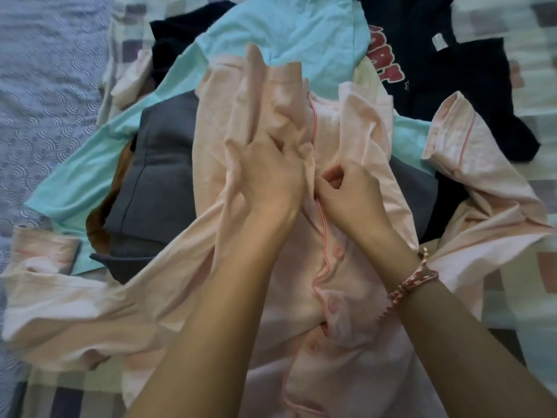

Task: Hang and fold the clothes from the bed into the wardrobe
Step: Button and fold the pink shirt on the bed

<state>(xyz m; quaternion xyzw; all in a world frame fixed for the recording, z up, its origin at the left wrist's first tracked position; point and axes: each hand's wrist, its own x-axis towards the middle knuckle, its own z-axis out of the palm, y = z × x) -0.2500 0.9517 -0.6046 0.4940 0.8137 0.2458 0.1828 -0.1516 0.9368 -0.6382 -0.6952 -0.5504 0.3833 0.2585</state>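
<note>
On the bed (530, 31), front-up over a heap of other clothes, lies the pink shirt (331, 300), sleeves thrown out to either side and red piping (324, 227) running along its button band. The lower buttons (337, 251) appear fastened; the upper front gapes. The right hand (346, 188), its wrist wearing a braided bracelet (413, 282), has its fingertips curled in a narrow pinch on the band edge at the next fastening. The left hand (268, 170) lies just beside it, fingers reaching up into the rumpled left front; cloth covers them and the frame is blurred, so whether they grasp or merely press cannot be told. Beneath and around the shirt: a mint top (286, 28), a grey garment (162, 164), a brown garment (99, 224) and a navy top with red lettering (422, 70). A blue quilted cover (45, 86) shows at the left. Neither wardrobe nor hanger is in view. Judged stage: buttoning the shirt, before hanging or folding, with most of the pile untouched. Likely faults from here: a button passed into the wrong hole, because the two fronts are wrinkled and not drawn level, which would skew the closed front; a slipped pinch, because the band is thin and soft; and creases set into the shirt, or the garments below dragged out of place, because it rests on an uneven heap, not on flat bedding
</note>
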